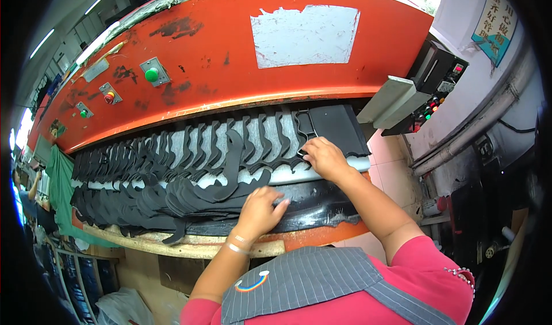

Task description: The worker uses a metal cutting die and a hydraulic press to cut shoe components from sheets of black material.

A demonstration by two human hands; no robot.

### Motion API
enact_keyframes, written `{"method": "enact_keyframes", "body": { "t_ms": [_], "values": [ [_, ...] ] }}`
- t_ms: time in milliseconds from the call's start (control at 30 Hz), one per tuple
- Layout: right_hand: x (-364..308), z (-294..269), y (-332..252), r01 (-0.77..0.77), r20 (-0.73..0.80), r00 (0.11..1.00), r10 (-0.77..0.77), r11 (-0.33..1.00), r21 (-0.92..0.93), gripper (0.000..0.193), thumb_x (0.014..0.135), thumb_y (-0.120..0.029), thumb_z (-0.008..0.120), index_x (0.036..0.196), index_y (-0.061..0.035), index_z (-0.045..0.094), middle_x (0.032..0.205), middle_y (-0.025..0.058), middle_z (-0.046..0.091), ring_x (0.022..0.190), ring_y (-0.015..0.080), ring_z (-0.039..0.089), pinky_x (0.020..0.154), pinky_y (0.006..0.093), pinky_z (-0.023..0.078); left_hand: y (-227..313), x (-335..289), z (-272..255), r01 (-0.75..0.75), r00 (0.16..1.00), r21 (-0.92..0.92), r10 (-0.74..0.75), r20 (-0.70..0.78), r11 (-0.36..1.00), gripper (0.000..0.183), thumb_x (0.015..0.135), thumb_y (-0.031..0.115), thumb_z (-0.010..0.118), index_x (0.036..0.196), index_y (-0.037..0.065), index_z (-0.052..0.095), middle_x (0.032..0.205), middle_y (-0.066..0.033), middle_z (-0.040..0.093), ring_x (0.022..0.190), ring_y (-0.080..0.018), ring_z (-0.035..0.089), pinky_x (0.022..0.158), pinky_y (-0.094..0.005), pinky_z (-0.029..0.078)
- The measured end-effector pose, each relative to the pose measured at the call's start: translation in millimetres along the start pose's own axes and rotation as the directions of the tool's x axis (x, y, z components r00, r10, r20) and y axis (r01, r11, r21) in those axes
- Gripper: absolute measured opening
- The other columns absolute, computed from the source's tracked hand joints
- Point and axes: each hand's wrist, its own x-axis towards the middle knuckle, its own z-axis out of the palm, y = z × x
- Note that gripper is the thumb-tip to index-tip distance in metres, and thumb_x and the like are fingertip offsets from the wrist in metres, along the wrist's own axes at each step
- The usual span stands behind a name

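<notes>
My right hand (325,159) is closed on the near end of a thin metal cutting die (303,123), an open outline with wavy sides. The die rests on a black foam sheet (339,126), at the edge of its uncut right part. To the left, the sheet is cut into a row of wavy strips, with a pale board (215,146) showing through the gaps. My left hand (260,211) is at the near side, thumb apart from the fingers, with nothing visible in it. Beside it lies a pile of cut black foam pieces (190,201).
A large orange press (218,49) spans the far side, with a green button (152,75) and a red button (109,97). A control box (440,75) with coloured buttons and a grey metal bracket (391,103) stand at right. Green cloth (63,192) hangs at left.
</notes>
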Motion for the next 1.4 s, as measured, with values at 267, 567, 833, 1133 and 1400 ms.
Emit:
{"method": "enact_keyframes", "body": {
  "t_ms": [267,567,833,1133,1400],
  "values": [
    [-31.6,14.8,-3.3,0.189,0.03,0.98,-0.196,0.968,0.163,0.012,0.075,-0.018,0.071,0.075,-0.007,0.065,0.079,0.0073,0.058,0.083,0.0267,0.057,0.071,0.0386,0.047,3.5,13.7,80.5,0.003,0.998,0.304,0.017,-0.063,0.953,0.062,0.08,0.03,0.069,0.127,-0.005,0.05,0.132,-0.0214,0.049,0.129,-0.0354,0.041,0.11,-0.0486,0.027],
    [8.7,-72.4,5.9,-0.061,-0.059,0.989,0.138,0.727,0.683,0.011,0.09,-0.013,0.062,0.086,-0.0029,0.064,0.079,0.0032,0.062,0.073,0.0097,0.058,0.065,0.0262,0.047,-7.1,-8.5,95.0,-0.096,0.992,0.367,0.121,-0.045,0.925,0.077,0.079,0.035,0.07,0.136,-0.005,0.04,0.142,-0.0218,0.04,0.136,-0.0352,0.032,0.113,-0.048,0.022],
    [-62.4,-84.6,-19.2,0.016,-0.116,0.981,0.153,0.536,0.844,0.024,0.079,-0.005,0.074,0.097,-0.0028,0.058,0.092,-0.0001,0.059,0.085,0.0079,0.053,0.08,0.0228,0.045,28.8,6.4,78.8,-0.207,0.899,0.022,0.199,-0.39,0.978,0.083,0.081,0.041,0.07,0.141,-0.004,0.033,0.145,-0.0235,0.033,0.138,-0.0398,0.027,0.113,-0.0474,0.022],
    [-132.3,-54.6,-85.8,-0.092,0.133,0.927,0.351,-0.131,0.987,0.019,0.087,-0.007,0.067,0.094,-0.0048,0.05,0.089,0.0066,0.064,0.085,0.0145,0.063,0.077,0.0289,0.052,72.1,-3.3,95.5,-0.409,0.885,-0.566,0.16,-0.437,0.716,0.048,0.084,0.04,0.069,0.114,0.006,0.053,0.113,-0.0131,0.06,0.12,-0.0316,0.052,0.113,-0.0536,0.017],
    [-157.7,-121.5,-59.2,0.107,-0.074,0.948,0.31,-0.089,0.99,0.03,0.09,-0.023,0.065,0.099,-0.0027,0.045,0.072,0.0102,0.06,0.067,0.0227,0.063,0.064,0.0378,0.056,42.9,14.3,28.6,-0.342,0.825,-0.892,-0.549,-0.135,-0.295,0.037,0.099,0.044,0.042,0.08,0.013,0.048,0.058,0.0048,0.034,0.056,-0.0133,0.04,0.083,-0.0419,0.045]
  ]
}}
